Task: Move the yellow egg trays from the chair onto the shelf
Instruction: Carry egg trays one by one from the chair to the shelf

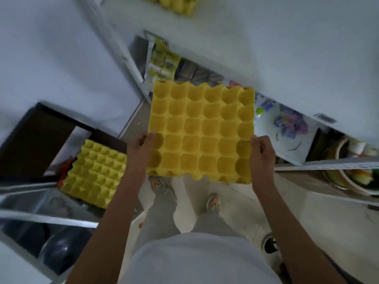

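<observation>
The left hand (143, 143) and the right hand (261, 148) each grip a side edge of one yellow egg tray (202, 132), held flat in the air above the floor, its cups empty; a second stack of yellow trays (94, 173) sits on the dark chair (30, 140) at the left; a third yellow stack (174, 5) lies far up on the shelf (266, 48), cut off at the top; the lower shelf packets are too blurry to count.

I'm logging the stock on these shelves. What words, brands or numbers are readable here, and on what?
None can be read.
Packets on the shelf: printing blurred.
Packets further right: print too blurred.
Held yellow egg tray: no text.
Egg trays on the chair: no text.
</observation>
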